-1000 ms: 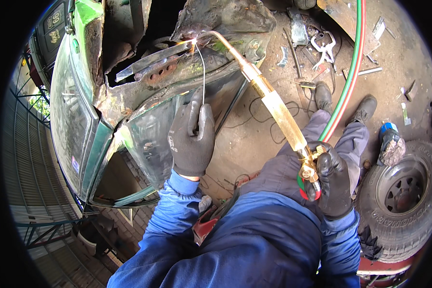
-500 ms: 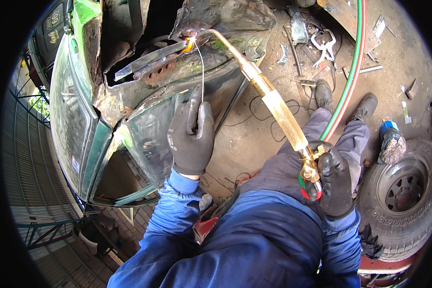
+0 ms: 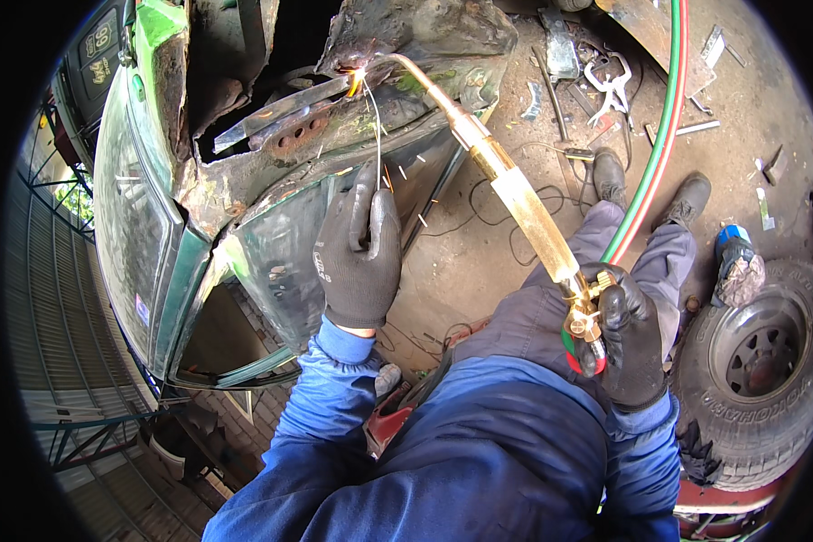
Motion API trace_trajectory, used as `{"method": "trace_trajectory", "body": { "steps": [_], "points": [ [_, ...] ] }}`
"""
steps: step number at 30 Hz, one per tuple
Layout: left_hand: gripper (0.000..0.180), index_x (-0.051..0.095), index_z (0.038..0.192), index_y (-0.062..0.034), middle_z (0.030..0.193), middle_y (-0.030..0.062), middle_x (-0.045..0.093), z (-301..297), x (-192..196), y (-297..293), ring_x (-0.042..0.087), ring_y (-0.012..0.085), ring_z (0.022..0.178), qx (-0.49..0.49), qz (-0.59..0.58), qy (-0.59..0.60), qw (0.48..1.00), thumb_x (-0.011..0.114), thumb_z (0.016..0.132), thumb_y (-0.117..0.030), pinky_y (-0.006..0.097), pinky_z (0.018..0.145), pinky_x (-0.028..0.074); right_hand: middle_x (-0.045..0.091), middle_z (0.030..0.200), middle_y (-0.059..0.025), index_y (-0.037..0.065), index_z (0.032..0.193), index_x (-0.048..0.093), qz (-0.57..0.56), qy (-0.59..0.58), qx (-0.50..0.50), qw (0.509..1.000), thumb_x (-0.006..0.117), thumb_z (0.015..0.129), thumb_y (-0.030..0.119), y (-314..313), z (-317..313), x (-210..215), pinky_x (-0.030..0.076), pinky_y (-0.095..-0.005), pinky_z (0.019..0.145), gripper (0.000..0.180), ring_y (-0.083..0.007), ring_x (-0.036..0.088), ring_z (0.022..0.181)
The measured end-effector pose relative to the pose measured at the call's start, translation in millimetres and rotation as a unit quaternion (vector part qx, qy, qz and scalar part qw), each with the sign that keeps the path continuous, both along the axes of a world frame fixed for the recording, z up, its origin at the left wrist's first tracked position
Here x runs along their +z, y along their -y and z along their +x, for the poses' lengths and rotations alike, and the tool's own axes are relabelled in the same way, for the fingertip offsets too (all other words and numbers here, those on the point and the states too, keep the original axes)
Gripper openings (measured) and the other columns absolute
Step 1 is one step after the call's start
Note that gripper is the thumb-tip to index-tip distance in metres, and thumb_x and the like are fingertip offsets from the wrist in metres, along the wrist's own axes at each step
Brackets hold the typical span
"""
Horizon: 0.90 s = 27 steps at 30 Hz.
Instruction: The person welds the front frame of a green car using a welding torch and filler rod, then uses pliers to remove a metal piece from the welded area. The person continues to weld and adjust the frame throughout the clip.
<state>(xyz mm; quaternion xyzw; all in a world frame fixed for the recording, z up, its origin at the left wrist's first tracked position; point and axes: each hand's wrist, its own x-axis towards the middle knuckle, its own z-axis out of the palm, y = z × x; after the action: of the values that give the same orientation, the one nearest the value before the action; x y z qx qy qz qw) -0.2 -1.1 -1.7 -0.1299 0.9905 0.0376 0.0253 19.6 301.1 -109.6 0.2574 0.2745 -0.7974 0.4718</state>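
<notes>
My left hand (image 3: 361,257), in a black glove, pinches a thin filler rod (image 3: 378,126) between its fingers. The rod's far end meets a small orange flame and glowing spot on the rusty car body (image 3: 271,163). My gloved right hand (image 3: 630,339) is closed round the valve end of a brass gas torch (image 3: 528,212). The torch's bent copper tip points at the same glowing spot. Beside it a grey metal strip (image 3: 280,113) lies along the opening in the body. Bright sparks fly above and beside my left hand.
Green and red hoses (image 3: 659,154) run from the top edge down towards my right hand. White locking pliers (image 3: 611,88) and metal scraps lie on the floor at the far right. A wheel with a tyre (image 3: 754,361) rests at right. The car's window glass (image 3: 135,226) stands at left.
Sparks now scatter round the rod and my left hand. The glow at the torch tip looks brighter. Both hands stay almost where they were.
</notes>
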Motion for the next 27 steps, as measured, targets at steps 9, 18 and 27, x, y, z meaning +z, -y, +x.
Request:
{"method": "trace_trajectory", "body": {
  "steps": [9, 18, 27],
  "points": [
    [0.034, 0.076, 0.136, -0.0029, 0.1, 0.0222, 0.076, -2.1, -3.5, 0.9, 0.074, 0.0408, 0.087, -0.026, 0.004, -0.029, 0.999, 0.07, 0.102, -0.004, 0.054, 0.116, 0.052, 0.064, 0.073, -0.0058, -0.004, 0.125, 0.061, 0.013, -0.005, 0.012, 1.0, 0.064, 0.11, 0.056, -0.2, -1.6, 1.2, 0.041, -0.0256, 0.041, 0.062, -0.0102, 0.052, 0.045],
    [0.035, 0.076, 0.136, -0.0017, 0.102, 0.0233, 0.076, -0.1, -3.1, 0.8, 0.075, 0.0395, 0.092, 0.001, 0.0, -0.022, 1.0, 0.07, 0.102, -0.004, 0.048, 0.101, 0.058, 0.065, 0.075, -0.0063, -0.005, 0.128, 0.061, 0.015, -0.007, 0.016, 1.0, 0.064, 0.11, 0.055, 0.0, -2.1, 0.7, 0.042, -0.0254, 0.042, 0.063, -0.0101, 0.053, 0.046],
    [0.034, 0.076, 0.138, -0.0006, 0.108, 0.0205, 0.077, -0.8, -1.5, 1.1, 0.076, 0.0324, 0.098, -0.002, -0.002, -0.009, 1.0, 0.069, 0.105, -0.006, 0.042, 0.097, 0.058, 0.066, 0.075, -0.0064, -0.005, 0.128, 0.062, 0.02, -0.002, 0.015, 1.0, 0.064, 0.11, 0.054, 1.1, -0.8, -0.3, 0.042, -0.0248, 0.041, 0.062, -0.0099, 0.054, 0.045]
  ]
}}
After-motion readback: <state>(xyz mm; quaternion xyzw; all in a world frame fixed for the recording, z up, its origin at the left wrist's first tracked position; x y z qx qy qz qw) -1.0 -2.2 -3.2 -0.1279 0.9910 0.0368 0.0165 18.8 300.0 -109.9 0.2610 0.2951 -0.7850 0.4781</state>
